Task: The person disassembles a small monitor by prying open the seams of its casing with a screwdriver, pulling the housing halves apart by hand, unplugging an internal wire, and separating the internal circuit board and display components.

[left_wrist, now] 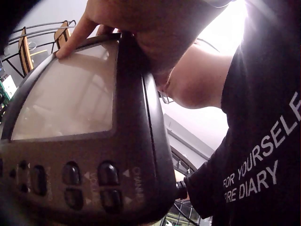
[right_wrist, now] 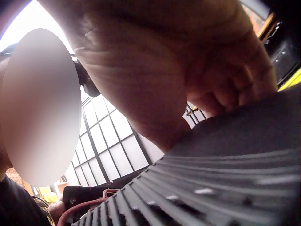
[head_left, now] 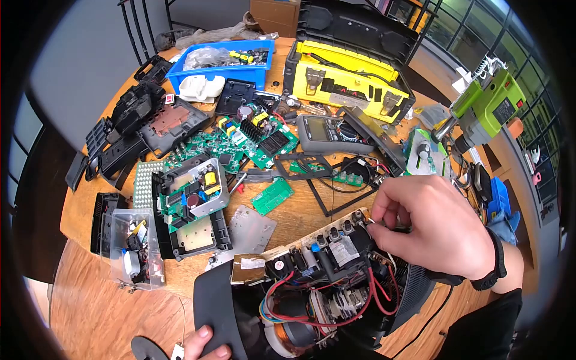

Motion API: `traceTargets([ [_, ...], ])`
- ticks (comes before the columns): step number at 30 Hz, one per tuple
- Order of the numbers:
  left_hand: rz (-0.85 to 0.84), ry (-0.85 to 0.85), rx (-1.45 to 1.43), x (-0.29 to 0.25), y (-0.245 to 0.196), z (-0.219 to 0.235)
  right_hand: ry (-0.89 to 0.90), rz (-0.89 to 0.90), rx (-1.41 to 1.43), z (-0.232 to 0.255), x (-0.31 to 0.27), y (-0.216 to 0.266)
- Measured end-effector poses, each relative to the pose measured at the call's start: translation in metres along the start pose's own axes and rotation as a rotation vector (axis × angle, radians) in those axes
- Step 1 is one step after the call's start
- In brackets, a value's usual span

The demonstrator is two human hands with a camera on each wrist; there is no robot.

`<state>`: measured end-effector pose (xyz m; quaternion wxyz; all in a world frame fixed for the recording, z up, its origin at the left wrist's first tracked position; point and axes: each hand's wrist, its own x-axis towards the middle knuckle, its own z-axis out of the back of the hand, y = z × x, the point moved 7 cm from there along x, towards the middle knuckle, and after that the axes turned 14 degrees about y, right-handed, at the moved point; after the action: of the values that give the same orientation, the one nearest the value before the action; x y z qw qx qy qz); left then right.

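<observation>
A small black CRT television (head_left: 213, 309) lies opened up, its circuit board (head_left: 324, 234), red wires (head_left: 372, 288) and picture tube (head_left: 294, 333) exposed. Its screen (left_wrist: 70, 94) and channel buttons (left_wrist: 110, 174) face the left wrist camera. My left hand (head_left: 207, 347) grips the casing's edge, with the fingertips showing in the head view; in the left wrist view a finger reaches over the screen's corner. My right hand (head_left: 429, 222) pinches a thin pale wire between thumb and forefinger at the board's right end. The ribbed casing (right_wrist: 202, 183) hides those fingertips in the right wrist view.
Loose green circuit boards (head_left: 273, 197), black plastic shells (head_left: 174, 126) and a multimeter (head_left: 333, 133) crowd the wooden table (head_left: 90, 210). A blue bin (head_left: 219, 78) and yellow toolbox (head_left: 342, 90) stand at the back. A green drill-like tool (head_left: 501, 108) is at right, a clear box (head_left: 138, 258) at left.
</observation>
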<state>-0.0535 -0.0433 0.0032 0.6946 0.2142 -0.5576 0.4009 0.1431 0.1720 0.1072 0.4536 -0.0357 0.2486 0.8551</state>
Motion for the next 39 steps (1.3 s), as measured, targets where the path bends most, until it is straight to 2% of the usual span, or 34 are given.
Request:
traceTargets([
  [1, 0.031, -0.132, 0.016, -0.003, 0.000, 0.003, 0.005, -0.006, -0.004, 0.000, 0.000, 0.001],
  [2, 0.031, -0.131, 0.014, -0.001, -0.002, 0.006, 0.009, -0.012, -0.008, 0.001, 0.001, 0.001],
  [4, 0.111, -0.014, -0.017, 0.006, 0.001, 0.007, 0.008, -0.008, -0.010, 0.000, 0.002, 0.001],
  [8, 0.049, -0.008, -0.042, 0.005, 0.001, 0.005, 0.063, -0.006, 0.074, -0.002, 0.006, -0.002],
  [10, 0.114, -0.133, 0.010, 0.001, 0.003, 0.005, 0.086, -0.009, 0.151, -0.001, 0.008, -0.005],
  [11, 0.115, -0.133, 0.010, -0.001, 0.004, 0.004, 0.108, -0.012, 0.228, -0.003, 0.008, -0.007],
  [14, 0.086, -0.135, 0.074, -0.005, 0.003, 0.005, 0.118, 0.026, 0.243, -0.004, 0.010, -0.011],
  [17, 0.019, -0.068, 0.142, -0.004, -0.001, 0.003, 0.110, 0.063, 0.221, -0.004, 0.009, -0.010],
  [24, 0.016, -0.201, 0.151, -0.006, 0.000, 0.000, 0.135, 0.063, 0.233, -0.003, 0.005, -0.012],
  [29, 0.047, -0.301, 0.125, -0.004, -0.001, 0.001, 0.109, 0.133, 0.254, -0.004, 0.006, -0.015],
  [32, 0.100, -0.261, 0.095, 0.002, -0.002, 0.005, 0.108, 0.136, 0.263, -0.005, 0.006, -0.016],
  [34, 0.264, -0.083, 0.052, 0.009, 0.004, 0.002, 0.113, 0.111, 0.244, -0.003, 0.005, -0.013],
  [35, 0.262, -0.083, 0.051, 0.005, 0.007, 0.006, 0.120, 0.087, 0.224, -0.003, 0.005, -0.011],
  [37, 0.011, 0.046, 0.001, 0.001, 0.002, 0.005, 0.136, 0.047, 0.179, 0.001, 0.004, -0.007],
  [39, 0.048, 0.077, -0.035, 0.010, 0.001, 0.005, 0.153, 0.007, 0.133, 0.002, 0.002, -0.007],
])
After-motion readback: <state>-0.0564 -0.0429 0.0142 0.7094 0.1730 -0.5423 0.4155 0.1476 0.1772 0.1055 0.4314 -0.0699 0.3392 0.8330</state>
